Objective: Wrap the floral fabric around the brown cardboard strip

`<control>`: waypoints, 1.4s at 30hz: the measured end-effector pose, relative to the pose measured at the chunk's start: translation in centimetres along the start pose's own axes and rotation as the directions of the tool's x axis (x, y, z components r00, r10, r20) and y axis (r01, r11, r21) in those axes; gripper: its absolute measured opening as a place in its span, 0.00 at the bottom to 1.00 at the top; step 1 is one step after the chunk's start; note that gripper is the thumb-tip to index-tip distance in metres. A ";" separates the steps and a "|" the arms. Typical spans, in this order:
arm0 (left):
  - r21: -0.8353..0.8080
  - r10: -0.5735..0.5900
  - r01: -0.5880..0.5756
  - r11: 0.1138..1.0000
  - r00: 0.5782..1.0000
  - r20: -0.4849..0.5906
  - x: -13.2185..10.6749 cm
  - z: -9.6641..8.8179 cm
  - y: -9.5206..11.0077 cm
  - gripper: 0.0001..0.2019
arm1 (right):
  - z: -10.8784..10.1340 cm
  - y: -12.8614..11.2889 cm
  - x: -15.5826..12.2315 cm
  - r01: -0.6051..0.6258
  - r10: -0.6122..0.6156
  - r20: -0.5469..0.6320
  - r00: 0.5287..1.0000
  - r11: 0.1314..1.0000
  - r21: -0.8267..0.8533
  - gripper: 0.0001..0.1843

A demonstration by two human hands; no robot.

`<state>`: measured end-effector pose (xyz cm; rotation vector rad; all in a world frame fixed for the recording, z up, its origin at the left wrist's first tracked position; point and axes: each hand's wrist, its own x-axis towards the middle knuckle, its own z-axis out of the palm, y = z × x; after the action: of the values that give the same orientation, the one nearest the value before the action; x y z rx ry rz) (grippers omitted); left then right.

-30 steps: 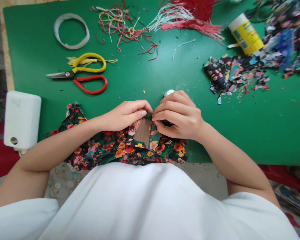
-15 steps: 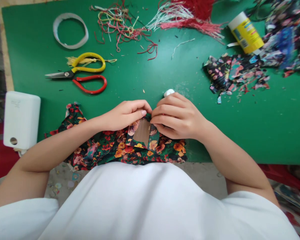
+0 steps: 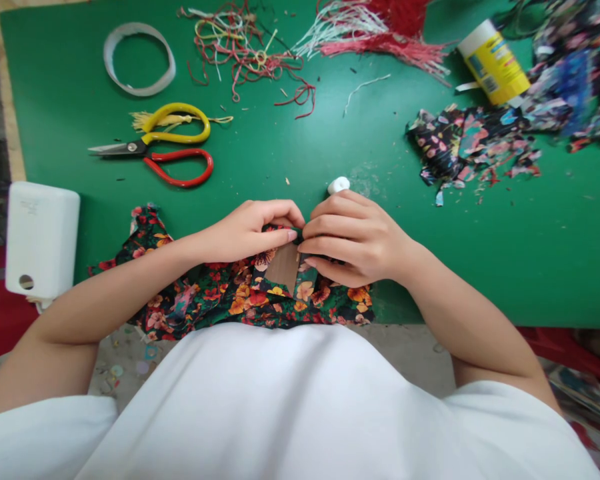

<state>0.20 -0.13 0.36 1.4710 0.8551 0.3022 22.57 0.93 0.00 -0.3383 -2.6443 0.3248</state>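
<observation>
A dark floral fabric (image 3: 220,293) lies at the near edge of the green table (image 3: 280,160), partly hanging toward me. A small brown cardboard piece (image 3: 283,268) sits on it, wrapped at its edges by the fabric. My left hand (image 3: 247,230) and my right hand (image 3: 353,235) meet fingertip to fingertip at the top of the cardboard, both pinching the fabric folded over it. A small white cap (image 3: 339,185) peeks out just beyond my right hand's knuckles.
Scissors with one yellow and one red handle (image 3: 165,147) lie to the far left, a white tape ring (image 3: 139,59) beyond them. Tangled threads (image 3: 250,53), red tassels (image 3: 385,33), a yellow glue stick (image 3: 493,63) and fabric scraps (image 3: 470,143) fill the far side. A white box (image 3: 41,239) sits left.
My right hand has shifted slightly left and lower over the cardboard, covering more of it. My left hand stays nearly still.
</observation>
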 end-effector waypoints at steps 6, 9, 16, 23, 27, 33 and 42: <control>0.054 0.013 -0.012 0.998 1.000 -0.019 -0.3 0.2 0.0 0.08 | 0.4 0.1 -0.2 -0.114 0.111 -0.085 0.990 0.993 -0.030 0.06; 0.060 0.010 -0.009 0.998 1.000 -0.015 -0.3 0.2 0.1 0.07 | 0.6 0.2 -0.2 -0.146 0.142 -0.110 0.984 0.989 -0.023 0.06; 0.017 0.007 -0.006 1.000 1.000 -0.026 0.0 0.0 -0.1 0.09 | 0.9 0.3 -0.4 -0.114 0.112 -0.062 0.992 0.993 -0.032 0.07; -0.011 0.048 -0.048 0.999 0.999 -0.007 0.0 0.0 -0.2 0.06 | 0.9 0.3 -0.3 -0.107 0.105 -0.027 0.994 0.991 -0.084 0.06; -0.011 0.055 -0.055 0.998 0.998 0.003 0.1 0.0 -0.1 0.04 | 0.9 0.3 -0.2 -0.095 0.094 -0.018 0.995 0.989 -0.110 0.06; -0.072 0.026 -0.025 0.997 1.000 0.007 0.0 0.1 -0.3 0.05 | 1.0 0.3 -0.3 -0.104 0.100 -0.040 0.994 0.989 -0.109 0.06; -0.023 0.038 -0.038 0.999 0.999 -0.015 0.0 0.2 -0.3 0.05 | 1.1 0.3 -0.3 -0.107 0.098 -0.073 0.992 0.986 -0.130 0.05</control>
<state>0.21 -0.35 0.06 1.4658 0.8335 0.3508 22.40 0.93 -1.21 -0.5214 -2.5940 0.1657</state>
